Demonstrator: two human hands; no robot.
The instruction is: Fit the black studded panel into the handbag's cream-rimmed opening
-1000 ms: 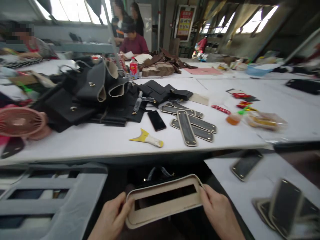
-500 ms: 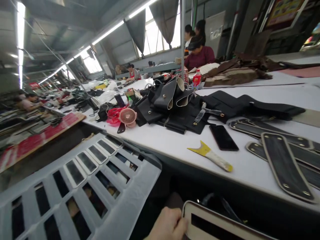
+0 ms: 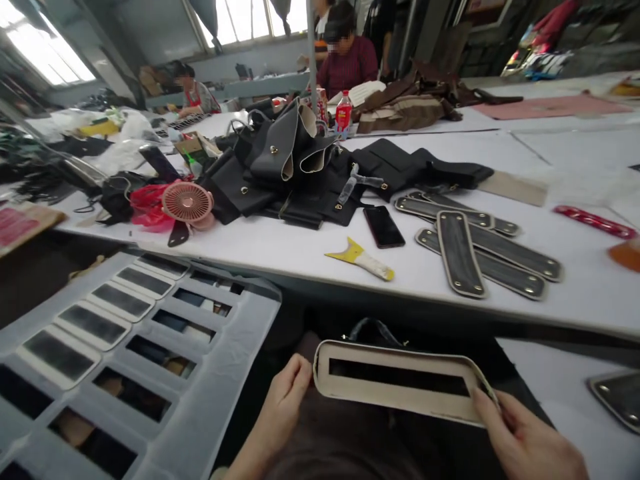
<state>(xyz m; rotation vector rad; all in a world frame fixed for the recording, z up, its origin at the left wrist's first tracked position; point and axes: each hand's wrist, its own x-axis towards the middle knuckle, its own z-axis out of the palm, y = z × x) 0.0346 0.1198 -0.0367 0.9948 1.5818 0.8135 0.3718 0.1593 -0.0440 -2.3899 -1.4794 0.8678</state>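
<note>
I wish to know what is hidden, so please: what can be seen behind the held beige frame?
Above the upper edge of the beige frame, a plastic-wrapped handle shows. Through the slot, only something dark shows. Whatever the frame's border covers cannot be seen.

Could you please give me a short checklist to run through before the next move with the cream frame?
1. Left hand at the cream frame's left end: ok.
2. Right hand gripping its right end: ok.
3. Phone on the white table, apart from both hands: ok.
4. Yellow tool on the table, out of the hands: ok.
5. Frame's underside undamaged: cannot tell, hidden.
</note>
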